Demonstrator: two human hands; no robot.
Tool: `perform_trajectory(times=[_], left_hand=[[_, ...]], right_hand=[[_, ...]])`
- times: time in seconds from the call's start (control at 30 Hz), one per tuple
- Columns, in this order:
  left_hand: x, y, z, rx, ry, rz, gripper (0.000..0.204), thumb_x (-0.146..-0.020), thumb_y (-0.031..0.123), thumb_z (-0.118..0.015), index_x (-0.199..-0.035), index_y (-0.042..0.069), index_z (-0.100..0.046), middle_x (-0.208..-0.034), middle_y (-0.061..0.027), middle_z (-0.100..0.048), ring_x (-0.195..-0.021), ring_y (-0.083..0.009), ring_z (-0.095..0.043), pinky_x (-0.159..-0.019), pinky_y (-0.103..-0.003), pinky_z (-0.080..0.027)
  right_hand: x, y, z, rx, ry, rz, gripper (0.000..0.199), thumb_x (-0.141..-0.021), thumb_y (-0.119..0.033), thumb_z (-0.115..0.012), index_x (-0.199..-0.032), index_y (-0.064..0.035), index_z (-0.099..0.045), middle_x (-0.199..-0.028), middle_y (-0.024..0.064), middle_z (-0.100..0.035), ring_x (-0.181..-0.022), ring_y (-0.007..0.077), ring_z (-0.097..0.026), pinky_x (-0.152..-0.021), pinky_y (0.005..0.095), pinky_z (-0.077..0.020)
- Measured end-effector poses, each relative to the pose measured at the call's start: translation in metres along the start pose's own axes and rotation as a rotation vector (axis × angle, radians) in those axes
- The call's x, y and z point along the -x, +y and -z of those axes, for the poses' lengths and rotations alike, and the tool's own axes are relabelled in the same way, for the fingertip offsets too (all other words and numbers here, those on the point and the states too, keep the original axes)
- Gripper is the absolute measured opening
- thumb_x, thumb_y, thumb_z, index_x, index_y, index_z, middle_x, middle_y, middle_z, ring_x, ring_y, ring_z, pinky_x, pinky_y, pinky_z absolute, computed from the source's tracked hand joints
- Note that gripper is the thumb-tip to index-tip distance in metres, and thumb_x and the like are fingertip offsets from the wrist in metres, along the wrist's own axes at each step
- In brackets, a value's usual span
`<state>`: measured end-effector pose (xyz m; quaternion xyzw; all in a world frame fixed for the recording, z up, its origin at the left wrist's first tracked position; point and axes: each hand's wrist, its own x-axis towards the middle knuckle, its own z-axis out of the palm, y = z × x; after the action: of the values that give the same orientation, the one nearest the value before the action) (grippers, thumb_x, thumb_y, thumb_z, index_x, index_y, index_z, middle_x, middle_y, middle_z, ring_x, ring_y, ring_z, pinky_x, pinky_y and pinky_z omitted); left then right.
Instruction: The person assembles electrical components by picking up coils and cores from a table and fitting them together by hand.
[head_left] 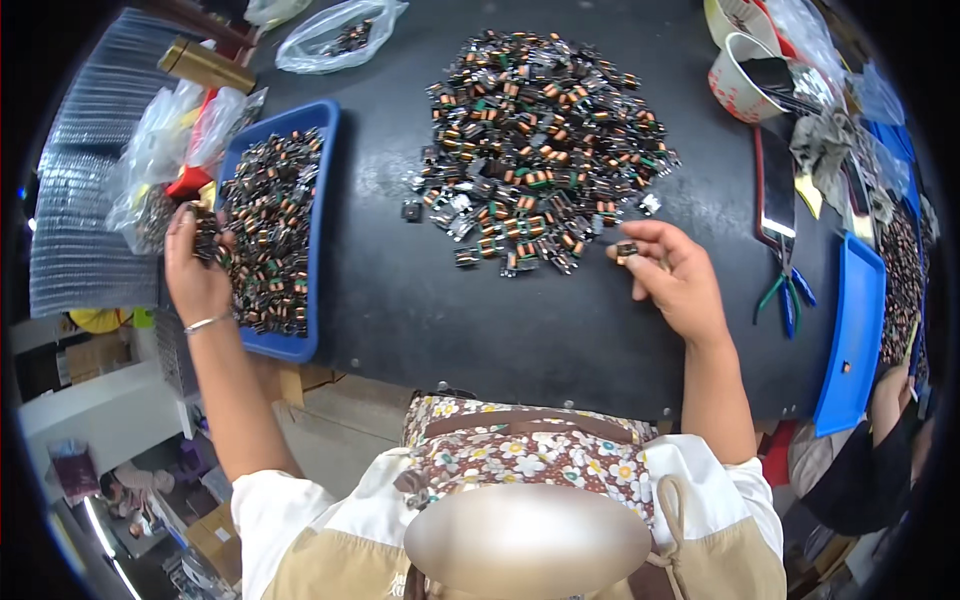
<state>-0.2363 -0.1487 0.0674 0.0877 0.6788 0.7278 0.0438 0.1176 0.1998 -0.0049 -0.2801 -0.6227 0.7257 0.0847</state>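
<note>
A big heap of small copper-wound transformers [540, 130] lies on the dark tabletop in front of me. To the right of the heap's near edge, my right hand [672, 275] pinches a single transformer [626, 251] between thumb and fingers. My left hand [196, 265] is at the left rim of a blue tray [322, 200], its fingers curled round a few dark transformers [206, 240]; its palm side is partly hidden. More transformers [270, 250] of the same kind fill that tray. One loose piece [411, 210] sits apart at the heap's left.
An open plastic bag [340, 40] with some parts stands at the back left, near a gold-coloured flask [205, 66]. On the right are blue-and-green-handled pliers [788, 298], a patterned paper tub [743, 80] and a second blue tray [850, 335]. Another person's arm [888, 405] shows at far right.
</note>
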Motion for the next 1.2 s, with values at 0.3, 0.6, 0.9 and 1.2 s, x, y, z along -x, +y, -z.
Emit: perform_trajectory(times=[0.3, 0.6, 0.9, 1.2], left_hand=[[-0.004, -0.003, -0.047, -0.198, -0.042, -0.143, 0.033, -0.093, 0.008, -0.053, -0.125, -0.002, -0.053, -0.124, -0.0106, -0.057, -0.115, -0.0167, -0.053, -0.094, -0.027, -0.043], [0.154, -0.057, -0.171, 0.035, -0.887, 0.523, 0.035, -0.089, 0.004, -0.059, -0.122, -0.003, -0.051, -0.104, -0.0163, -0.064, -0.09, -0.0205, -0.065, -0.079, -0.029, -0.053], [0.203, -0.074, -0.211, 0.218, -0.888, 0.816, 0.021, -0.089, 0.002, -0.06, -0.11, 0.0, -0.056, -0.095, -0.0106, -0.065, -0.08, -0.0154, -0.064, -0.069, -0.025, -0.053], [0.175, -0.066, -0.151, 0.033, -0.635, 0.518, 0.016, -0.09, 0.003, -0.057, -0.106, 0.001, -0.055, -0.098, -0.0111, -0.065, -0.081, -0.0139, -0.064, -0.067, -0.023, -0.051]], right_hand=[[0.006, -0.004, -0.001, -0.05, -0.046, -0.09, 0.022, -0.086, -0.002, -0.062, -0.106, -0.0016, -0.054, -0.102, 0.0129, -0.068, -0.06, 0.0059, -0.059, -0.045, 0.0141, -0.0382], [0.009, 0.002, -0.006, -0.098, -0.13, 0.053, 0.016, -0.083, -0.006, -0.069, -0.098, -0.0018, -0.064, -0.08, -0.0009, -0.061, -0.066, 0.0044, -0.055, -0.058, 0.0173, -0.0421], [-0.001, 0.0, 0.002, 0.516, 0.141, 0.42, 0.01, -0.082, -0.005, -0.067, -0.092, -0.0037, -0.07, -0.085, 0.0047, -0.062, -0.072, 0.012, -0.056, -0.064, 0.0254, -0.044], [-0.015, 0.004, 0.008, 0.872, 0.326, 0.367, 0.026, -0.077, 0.0, -0.067, -0.102, -0.0026, -0.063, -0.101, 0.0074, -0.06, -0.086, 0.0198, -0.058, -0.076, 0.027, -0.0454]])
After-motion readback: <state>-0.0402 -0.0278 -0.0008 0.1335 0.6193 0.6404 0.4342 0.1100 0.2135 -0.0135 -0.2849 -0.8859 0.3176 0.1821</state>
